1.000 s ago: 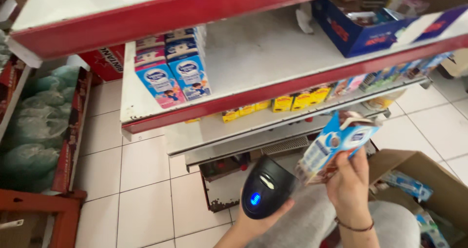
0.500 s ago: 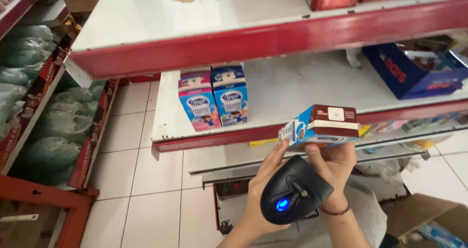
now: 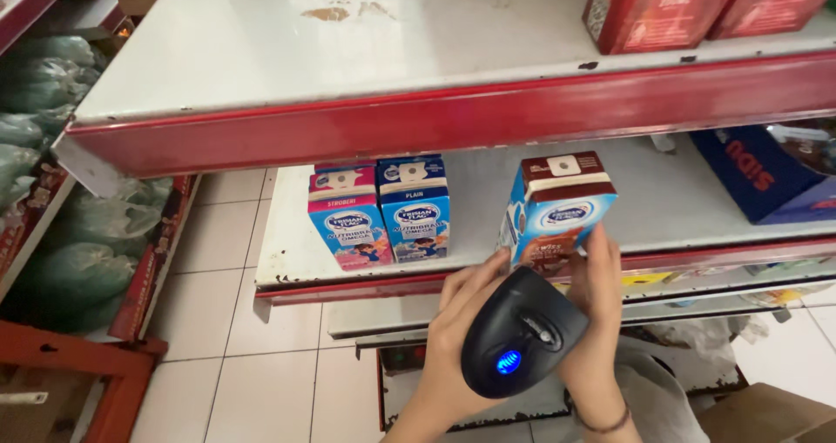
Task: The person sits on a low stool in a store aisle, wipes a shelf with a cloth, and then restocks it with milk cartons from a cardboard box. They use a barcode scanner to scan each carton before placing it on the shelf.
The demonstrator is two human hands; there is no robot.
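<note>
Fingers [image 3: 601,260] of R hand [image 3: 596,321] pinch carton [image 3: 556,208] upright.

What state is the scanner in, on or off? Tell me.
On: a blue light glows on the black scanner in the left hand, beside the carton.

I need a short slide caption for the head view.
Left hand aims black scanner at brown-topped carton in right hand.
</note>
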